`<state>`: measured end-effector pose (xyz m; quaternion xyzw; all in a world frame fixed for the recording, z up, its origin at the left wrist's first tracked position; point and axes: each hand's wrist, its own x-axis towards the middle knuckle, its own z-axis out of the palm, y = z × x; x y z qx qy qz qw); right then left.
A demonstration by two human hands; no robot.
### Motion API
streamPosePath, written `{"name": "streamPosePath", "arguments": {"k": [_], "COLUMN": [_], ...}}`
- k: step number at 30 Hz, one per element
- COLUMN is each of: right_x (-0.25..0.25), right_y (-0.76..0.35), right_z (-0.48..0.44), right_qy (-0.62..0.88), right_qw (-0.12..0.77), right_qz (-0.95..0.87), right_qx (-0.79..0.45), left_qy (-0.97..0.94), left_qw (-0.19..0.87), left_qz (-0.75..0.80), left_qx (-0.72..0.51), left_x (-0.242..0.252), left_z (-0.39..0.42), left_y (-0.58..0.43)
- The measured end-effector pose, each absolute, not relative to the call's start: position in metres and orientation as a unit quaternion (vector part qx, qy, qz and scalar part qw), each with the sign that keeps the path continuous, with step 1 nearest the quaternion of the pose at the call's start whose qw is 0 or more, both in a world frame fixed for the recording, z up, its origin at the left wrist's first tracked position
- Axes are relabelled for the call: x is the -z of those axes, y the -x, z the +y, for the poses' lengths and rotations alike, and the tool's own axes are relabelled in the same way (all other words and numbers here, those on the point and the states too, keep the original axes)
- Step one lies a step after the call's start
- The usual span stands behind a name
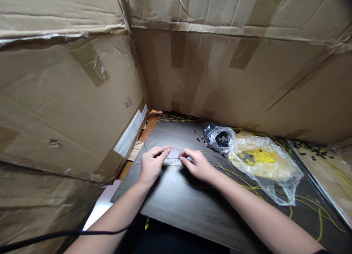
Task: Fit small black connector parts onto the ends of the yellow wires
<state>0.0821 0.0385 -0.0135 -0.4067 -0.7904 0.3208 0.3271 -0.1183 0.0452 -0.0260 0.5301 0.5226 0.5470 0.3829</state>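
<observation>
Over the dark tabletop (176,195), my left hand (153,161) has its thumb and forefinger pinched together on a thin wire (173,158). The wire makes a small loop between my hands. On its other side, my right hand (195,164) is also closed, fingertips pressed on the wire. What exactly sits at the fingertips is too small to make out. Yellow wires (220,166) trail across the table beside and beyond my right hand.
A clear plastic bag (280,173) of small yellow parts and a smaller bag (217,135) of black parts lie right of my hands. Loose black pieces (210,147) are scattered nearby. A tray (324,173) stands far right. Cardboard walls (192,78) enclose the left and back. A black cable (82,232) crosses lower left.
</observation>
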Motion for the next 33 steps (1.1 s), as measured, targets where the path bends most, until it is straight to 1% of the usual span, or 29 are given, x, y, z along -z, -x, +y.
{"name": "streamPosePath", "arguments": {"k": [3,7,10,14,18,22,27,30,33], "right_x": [0.013,0.014,0.019,0.027,0.026,0.014,-0.001,-0.008,-0.014], "right_y": [-0.086,-0.09,-0.093,-0.094,-0.096,-0.103,-0.112,-0.118,-0.121], "right_z": [0.037,0.04,0.043,0.044,0.043,0.049,0.061,0.066,0.065], "right_qy": [0.407,0.448,0.483,0.495,0.525,0.547,0.523,0.516,0.527], "right_qw": [0.319,0.314,0.289,0.252,0.263,0.27,0.258,0.277,0.308], "right_qz": [-0.798,-0.8,-0.8,-0.811,-0.792,-0.781,-0.797,-0.794,-0.78], "right_qx": [-0.31,-0.249,-0.208,-0.183,-0.166,-0.132,-0.156,-0.162,-0.138], "left_qy": [-0.548,-0.54,-0.519,-0.504,-0.501,-0.475,-0.418,-0.377,-0.291], "left_qw": [0.365,0.359,0.372,0.373,0.39,0.433,0.481,0.51,0.572], "left_qz": [0.529,0.538,0.53,0.52,0.494,0.458,0.413,0.394,0.382], "left_qx": [-0.535,-0.538,-0.558,-0.58,-0.595,-0.615,-0.651,-0.666,-0.665], "left_x": [0.023,0.018,0.012,-0.001,-0.017,-0.03,-0.044,-0.048,-0.042], "left_z": [0.049,0.055,0.06,0.063,0.065,0.064,0.067,0.073,0.077], "left_y": [0.119,0.12,0.12,0.118,0.115,0.114,0.113,0.118,0.124]}}
